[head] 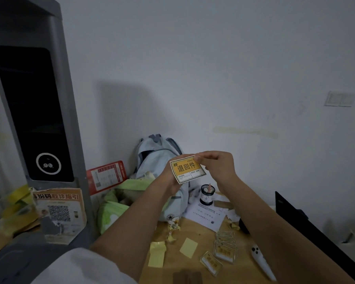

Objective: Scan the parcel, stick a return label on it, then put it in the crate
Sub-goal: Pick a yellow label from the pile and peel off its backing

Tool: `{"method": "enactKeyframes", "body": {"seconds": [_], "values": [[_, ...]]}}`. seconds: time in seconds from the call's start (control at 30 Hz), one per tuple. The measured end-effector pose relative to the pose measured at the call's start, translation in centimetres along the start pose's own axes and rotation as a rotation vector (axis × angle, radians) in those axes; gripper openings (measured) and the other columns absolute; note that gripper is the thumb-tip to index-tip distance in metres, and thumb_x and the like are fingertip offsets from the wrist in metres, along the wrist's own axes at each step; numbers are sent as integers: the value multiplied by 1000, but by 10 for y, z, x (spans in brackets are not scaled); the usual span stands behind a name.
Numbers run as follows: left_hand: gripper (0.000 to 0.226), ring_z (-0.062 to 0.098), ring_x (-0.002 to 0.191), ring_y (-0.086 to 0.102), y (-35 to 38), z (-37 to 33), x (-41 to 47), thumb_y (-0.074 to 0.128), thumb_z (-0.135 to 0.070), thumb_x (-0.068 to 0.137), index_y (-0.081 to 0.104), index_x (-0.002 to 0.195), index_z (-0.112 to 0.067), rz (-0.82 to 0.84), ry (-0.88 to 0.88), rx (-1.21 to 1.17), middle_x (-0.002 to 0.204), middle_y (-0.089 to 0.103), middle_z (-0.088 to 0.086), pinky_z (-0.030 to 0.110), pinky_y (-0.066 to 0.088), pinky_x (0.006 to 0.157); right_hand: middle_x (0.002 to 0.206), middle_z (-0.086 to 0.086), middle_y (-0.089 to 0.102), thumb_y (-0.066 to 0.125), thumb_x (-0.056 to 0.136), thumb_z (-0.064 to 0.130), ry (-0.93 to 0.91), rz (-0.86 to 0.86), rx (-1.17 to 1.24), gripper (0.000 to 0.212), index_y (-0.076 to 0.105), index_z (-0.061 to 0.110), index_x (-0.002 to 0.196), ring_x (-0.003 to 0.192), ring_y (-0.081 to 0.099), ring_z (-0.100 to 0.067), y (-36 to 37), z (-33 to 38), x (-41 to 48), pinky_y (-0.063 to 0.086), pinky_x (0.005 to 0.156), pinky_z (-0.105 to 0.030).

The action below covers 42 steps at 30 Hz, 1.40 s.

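Both hands hold one yellow return label (187,168) up in front of me, above the wooden table (195,267). My left hand (168,182) supports its lower left edge from behind. My right hand (217,165) pinches its top right corner with thumb and fingers. More return labels (223,248) lie in a loose pile on the table near my right forearm. A white handheld scanner (261,261) lies further right on the table. No parcel or crate is in view.
A tall grey kiosk (39,111) with a dark screen stands at the left. A pale blue backpack (162,160) and a green bag (115,206) lean against the wall. Yellow backing scraps (189,247), a printed sheet (207,216), a dark jar (207,194) and a black panel (307,230) crowd the table.
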<state>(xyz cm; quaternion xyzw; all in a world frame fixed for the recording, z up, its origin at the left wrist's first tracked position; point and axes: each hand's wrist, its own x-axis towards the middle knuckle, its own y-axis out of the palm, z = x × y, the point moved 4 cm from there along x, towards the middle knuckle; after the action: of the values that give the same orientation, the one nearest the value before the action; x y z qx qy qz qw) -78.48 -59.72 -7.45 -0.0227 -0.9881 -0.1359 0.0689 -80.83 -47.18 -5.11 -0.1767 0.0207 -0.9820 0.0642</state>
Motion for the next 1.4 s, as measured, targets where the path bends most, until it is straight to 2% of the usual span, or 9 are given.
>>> {"method": "enactKeyframes", "body": {"seconds": [0.07, 0.2, 0.53, 0.67, 0.8, 0.93, 1.1, 1.27, 1.4], "values": [[35, 16, 66, 58, 2, 1, 2, 44, -10, 91, 76, 78, -17, -25, -8, -19, 74, 69, 6, 25, 43, 65, 58, 12, 72, 77, 76, 8, -11, -50, -7, 26, 74, 28, 59, 53, 66, 1, 0, 0, 2, 47, 52, -9], [26, 16, 69, 58, 3, 12, 12, 44, 0, 92, 62, 81, -14, -79, -3, -41, 62, 71, -1, 24, 43, 66, 66, 7, 75, 79, 75, 10, 1, -98, -32, 24, 74, 28, 60, 66, 72, -15, -1, -1, 6, 58, 67, -26], [30, 14, 72, 63, 11, 16, 23, 41, -10, 94, 66, 78, -18, -55, -22, 44, 65, 73, -5, 23, 47, 61, 70, 7, 73, 76, 78, 15, 22, -151, -129, 20, 73, 28, 63, 70, 71, -16, -3, -12, 12, 57, 71, -28], [35, 14, 73, 64, 15, 16, 30, 37, -12, 93, 67, 76, -20, -105, -33, 124, 69, 74, -4, 24, 50, 63, 68, 10, 68, 68, 82, 12, -19, -176, -234, 25, 69, 28, 63, 66, 64, -10, -4, -12, 15, 52, 63, -23], [29, 18, 74, 63, 15, 16, 31, 41, -6, 94, 65, 81, -15, -107, -8, 77, 75, 72, 3, 25, 52, 64, 83, 0, 71, 66, 84, 14, -44, -196, -313, 17, 69, 22, 69, 79, 67, -19, -6, -13, 17, 56, 73, -34], [33, 35, 98, 62, 13, 14, 27, 42, -3, 94, 60, 119, 8, 16, 10, -48, 114, 64, 27, 35, 52, 86, 90, -7, 71, 72, 82, 18, -39, -207, -305, 10, 70, 17, 73, 84, 68, -26, -10, -15, 19, 57, 81, -44], [26, 19, 59, 67, 5, 20, 31, 37, -1, 95, 62, 96, 5, -32, -17, -188, 75, 71, 14, 22, 55, 52, 89, -4, 69, 73, 81, 17, -82, -193, -303, 16, 69, 23, 68, 82, 66, -22, -6, -14, 18, 57, 77, -38], [19, 21, 84, 59, 2, 32, 34, 42, 0, 95, 60, 92, -3, -48, -37, -145, 89, 63, 13, 19, 55, 55, 69, 7, 68, 72, 82, 11, 70, -91, -148, 22, 66, 19, 63, 47, 61, 2, -4, -18, 21, 46, 59, -19], [18, 13, 85, 63, 4, 35, 37, 46, -5, 96, 61, 88, -12, -25, -56, -177, 86, 67, 3, 19, 56, 58, 67, 7, 69, 71, 83, 10, 117, -92, -62, 20, 69, 18, 64, 45, 61, 1, -5, -20, 19, 46, 58, -18]]}}
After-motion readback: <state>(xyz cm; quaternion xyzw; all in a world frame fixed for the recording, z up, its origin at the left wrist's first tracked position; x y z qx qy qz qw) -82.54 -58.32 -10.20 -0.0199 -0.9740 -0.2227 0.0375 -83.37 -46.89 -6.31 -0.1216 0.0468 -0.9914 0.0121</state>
